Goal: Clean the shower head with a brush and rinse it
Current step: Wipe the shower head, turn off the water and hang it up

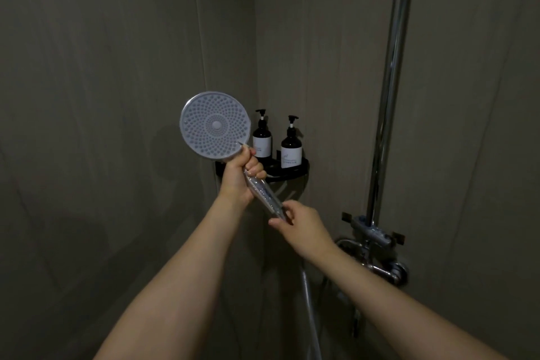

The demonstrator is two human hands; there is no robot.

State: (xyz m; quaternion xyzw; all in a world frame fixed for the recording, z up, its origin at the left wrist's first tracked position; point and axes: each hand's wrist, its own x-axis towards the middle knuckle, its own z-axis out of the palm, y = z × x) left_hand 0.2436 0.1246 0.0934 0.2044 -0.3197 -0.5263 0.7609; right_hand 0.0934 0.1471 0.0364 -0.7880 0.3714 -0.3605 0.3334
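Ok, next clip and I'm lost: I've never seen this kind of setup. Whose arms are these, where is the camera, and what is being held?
There is no machine here. A person wears one camera on the head, looking forward and down, so the two bare arms are their own. The left hand grips the clear handle of a round shower head, its nozzle face turned towards the camera. The right hand pinches the handle's lower end, where the hose attaches. Behind, a black corner shelf carries two dark pump bottles. On the right, a chrome pipe rises from the tap fitting. No brush is in view.
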